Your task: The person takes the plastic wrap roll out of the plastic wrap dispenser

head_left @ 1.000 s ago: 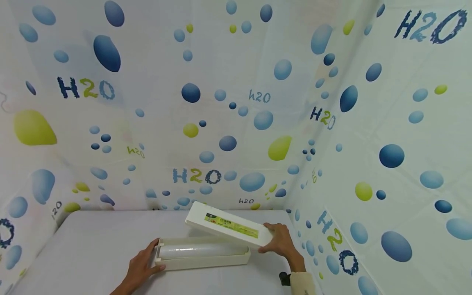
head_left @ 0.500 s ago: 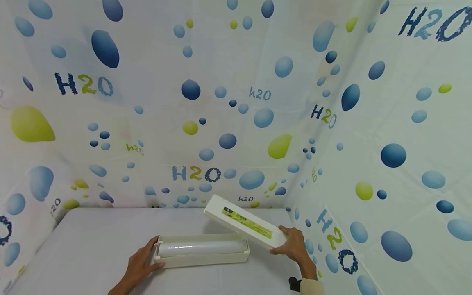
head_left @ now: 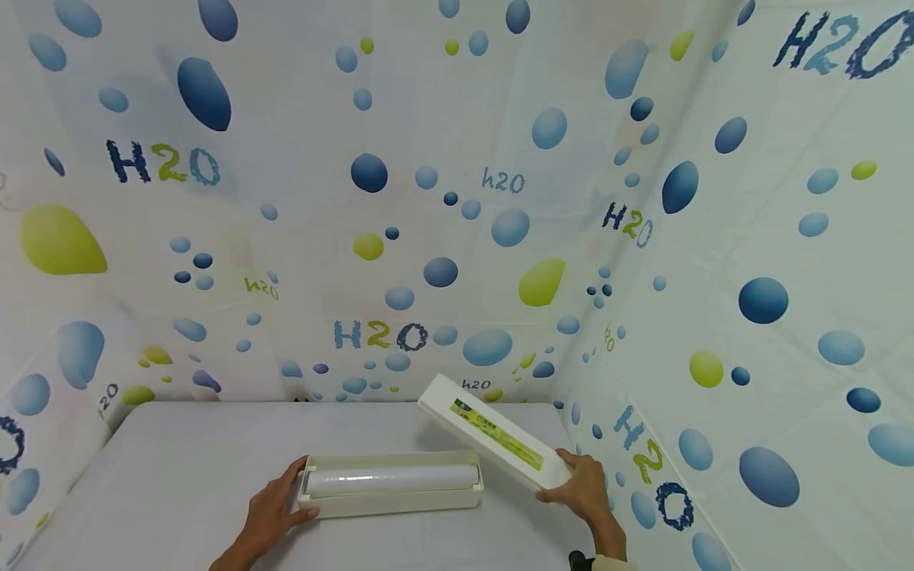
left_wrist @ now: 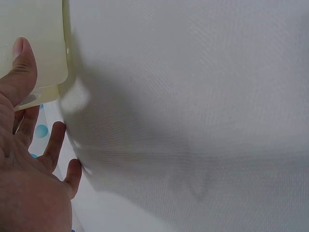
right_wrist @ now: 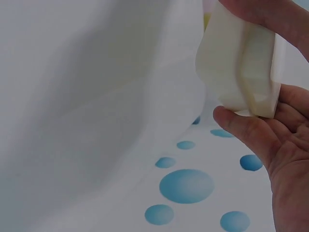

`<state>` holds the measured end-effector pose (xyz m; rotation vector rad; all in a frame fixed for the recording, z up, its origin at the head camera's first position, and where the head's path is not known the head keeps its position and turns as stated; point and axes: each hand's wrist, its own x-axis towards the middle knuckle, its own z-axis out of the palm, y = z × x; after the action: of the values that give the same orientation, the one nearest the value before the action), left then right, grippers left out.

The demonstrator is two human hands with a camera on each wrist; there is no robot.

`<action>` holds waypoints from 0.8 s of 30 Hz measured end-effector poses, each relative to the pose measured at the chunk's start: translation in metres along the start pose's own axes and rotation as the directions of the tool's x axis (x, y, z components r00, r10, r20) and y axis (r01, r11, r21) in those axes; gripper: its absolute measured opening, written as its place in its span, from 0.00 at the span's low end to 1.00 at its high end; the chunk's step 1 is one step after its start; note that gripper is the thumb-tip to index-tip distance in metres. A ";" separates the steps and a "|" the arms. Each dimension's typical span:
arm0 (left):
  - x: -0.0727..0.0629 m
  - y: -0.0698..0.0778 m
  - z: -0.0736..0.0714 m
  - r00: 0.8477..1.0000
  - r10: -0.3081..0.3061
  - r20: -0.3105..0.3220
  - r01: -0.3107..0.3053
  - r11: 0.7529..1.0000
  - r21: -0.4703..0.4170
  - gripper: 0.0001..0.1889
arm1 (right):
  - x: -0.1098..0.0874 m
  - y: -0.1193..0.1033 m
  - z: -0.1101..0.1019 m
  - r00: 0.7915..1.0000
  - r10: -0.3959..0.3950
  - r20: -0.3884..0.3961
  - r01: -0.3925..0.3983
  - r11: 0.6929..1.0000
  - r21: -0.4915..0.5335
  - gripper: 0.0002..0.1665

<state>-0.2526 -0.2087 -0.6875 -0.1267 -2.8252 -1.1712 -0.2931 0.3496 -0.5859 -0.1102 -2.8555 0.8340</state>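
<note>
A cream-coloured box base (head_left: 393,506) lies on the table with a roll of clear plastic wrap (head_left: 393,479) inside it. My left hand (head_left: 270,511) grips the left end of the base, thumb on the near side and fingers round the far corner. In the left wrist view, the thumb of that hand (left_wrist: 19,145) presses against the box's end. My right hand (head_left: 581,488) holds the white box lid (head_left: 435,390) by its right end. The lid carries a yellow-green label and slants up to the left, off the base. The right wrist view shows the lid's end (right_wrist: 236,63) between thumb and fingers.
The white-covered table (head_left: 178,452) runs back to a printed curtain (head_left: 300,238) with blue and green drops. A second printed curtain (head_left: 785,396) stands close to the right of my right hand. A small black object (head_left: 580,561) shows by the right sleeve.
My right hand has carried the lid to the right, away from over the base, and its slant has grown steeper. The left hand and the base have stayed nearly in place.
</note>
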 end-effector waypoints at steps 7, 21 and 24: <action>0.002 -0.001 0.001 1.000 -0.014 0.016 0.014 1.000 0.009 0.54 | -0.008 0.011 -0.003 0.998 0.067 -0.005 -0.067 0.998 0.001 0.59; 0.002 -0.009 0.005 1.000 0.013 -0.015 -0.013 1.000 -0.010 0.53 | -0.032 0.033 -0.008 0.984 0.178 -0.018 -0.179 0.984 -0.024 0.63; 0.003 -0.008 0.003 1.000 0.005 -0.001 -0.005 1.000 -0.012 0.53 | -0.035 0.035 -0.008 0.975 0.223 -0.018 -0.223 0.975 -0.016 0.66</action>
<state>-0.2565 -0.2119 -0.6953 -0.1333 -2.8161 -1.1865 -0.2561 0.3796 -0.6026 -0.4453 -2.8722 0.8423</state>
